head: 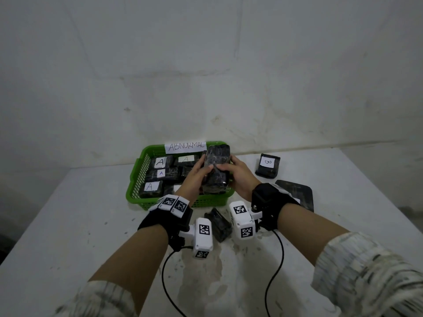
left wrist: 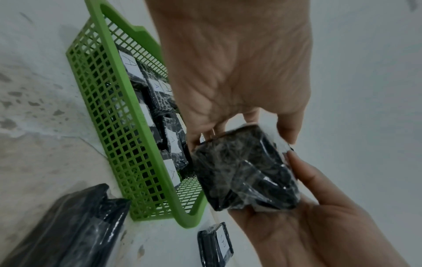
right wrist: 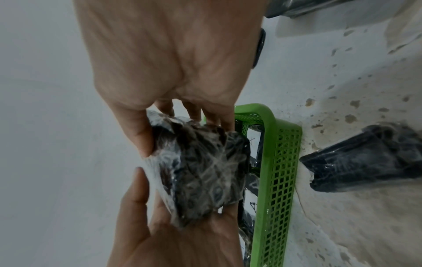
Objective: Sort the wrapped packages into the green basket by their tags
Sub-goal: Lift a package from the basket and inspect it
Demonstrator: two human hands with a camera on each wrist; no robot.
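A green basket (head: 137,179) labelled ABNORMAL (head: 185,146) stands at the far middle of the table and holds several black wrapped packages tagged A (head: 160,162). Over its right end both hands hold one black wrapped package (head: 216,170) upright. My left hand (head: 197,173) grips its left side and my right hand (head: 240,176) grips its right side. In the left wrist view the package (left wrist: 246,168) sits between the fingers of both hands. No tag shows on the faces of the held package (right wrist: 200,169).
A package tagged B (head: 267,166) lies on the table right of the basket. A flat black package (head: 296,194) lies partly under my right wrist. A small black package (head: 220,224) lies between my wrists. A wall rises behind the basket.
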